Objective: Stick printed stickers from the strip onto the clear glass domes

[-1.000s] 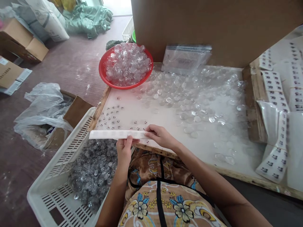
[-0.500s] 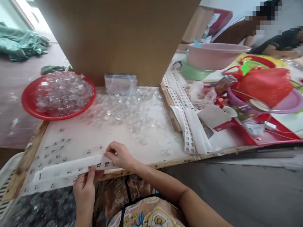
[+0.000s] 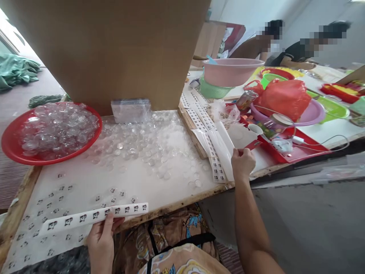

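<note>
Pinching printed strip (image 3: 89,217) and, seemingly, paper (image 3: 225,134)

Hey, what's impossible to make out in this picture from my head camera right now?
In the head view:
Whatever the right hand may be pinching by the white paper: covered by the hand itself.
The sticker strip's underside: faces away.
The red bag's contents: hidden by its plastic.
The dark pile: cut off by the bottom edge.

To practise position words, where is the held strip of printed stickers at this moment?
In the head view, the sticker strip is at lower left, pinched in the left hand near the front wooden edge of the white tabletop.
</note>
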A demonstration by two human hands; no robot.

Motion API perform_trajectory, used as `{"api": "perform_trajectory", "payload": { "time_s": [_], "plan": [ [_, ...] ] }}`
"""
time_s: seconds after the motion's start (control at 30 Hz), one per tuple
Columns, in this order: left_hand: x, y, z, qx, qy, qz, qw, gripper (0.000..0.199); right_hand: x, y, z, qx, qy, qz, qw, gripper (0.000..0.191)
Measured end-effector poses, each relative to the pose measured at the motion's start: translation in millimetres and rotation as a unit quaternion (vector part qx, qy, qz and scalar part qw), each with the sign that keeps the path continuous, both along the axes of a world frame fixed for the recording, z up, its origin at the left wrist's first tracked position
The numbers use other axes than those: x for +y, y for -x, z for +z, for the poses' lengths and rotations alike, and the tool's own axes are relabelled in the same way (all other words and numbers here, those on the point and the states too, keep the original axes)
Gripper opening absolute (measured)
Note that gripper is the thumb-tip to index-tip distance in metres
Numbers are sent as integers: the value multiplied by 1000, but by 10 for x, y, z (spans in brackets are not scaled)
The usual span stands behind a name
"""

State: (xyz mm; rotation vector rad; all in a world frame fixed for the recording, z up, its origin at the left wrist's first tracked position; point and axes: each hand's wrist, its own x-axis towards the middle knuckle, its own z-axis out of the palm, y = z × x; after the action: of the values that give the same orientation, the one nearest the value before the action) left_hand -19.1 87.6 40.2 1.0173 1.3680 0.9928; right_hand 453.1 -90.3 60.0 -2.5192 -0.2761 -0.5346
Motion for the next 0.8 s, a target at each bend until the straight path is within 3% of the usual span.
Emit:
{"api": "perform_trajectory", "payload": {
  "time_s": [0.13, 0.27, 0.33, 0.4, 0.47, 0.5, 0.63, 0.7, 0.8],
  "plan": [
    [16, -22, 9, -50, 40, -1, 998, 44, -178, 4, -219, 100, 68, -5, 993, 24],
    [-14, -51, 62, -51, 44, 11, 998, 43, -80, 151, -191, -1, 55, 22, 998, 35],
    [-22, -61, 71, -64, 39, 18, 997, 42, 137, 316, -118, -25, 31, 87, 995, 34],
    [-21, -69, 72, -76, 28, 28, 996, 40, 450, 605, -52, 24, -19, 199, 980, 29],
    [-21, -79, 73, -90, 20, 36, 995, 38, 796, 1019, -21, 116, -71, 366, 921, 30],
    [-24, -84, 73, -95, 15, 41, 994, 38, 962, 1251, -25, 156, -75, 447, 878, 29],
    [-46, -86, 42, -108, -2, 63, 992, 35, 1513, 2072, -157, 271, -68, 607, 744, 19],
    [-59, -67, 2, -110, -2, 68, 992, 33, 1727, 2326, -234, 287, -48, 647, 705, 18],
    [-83, -21, -59, -104, -11, 80, 991, 32, 2032, 2542, -308, 251, -18, 682, 687, 24]
  ]
}}
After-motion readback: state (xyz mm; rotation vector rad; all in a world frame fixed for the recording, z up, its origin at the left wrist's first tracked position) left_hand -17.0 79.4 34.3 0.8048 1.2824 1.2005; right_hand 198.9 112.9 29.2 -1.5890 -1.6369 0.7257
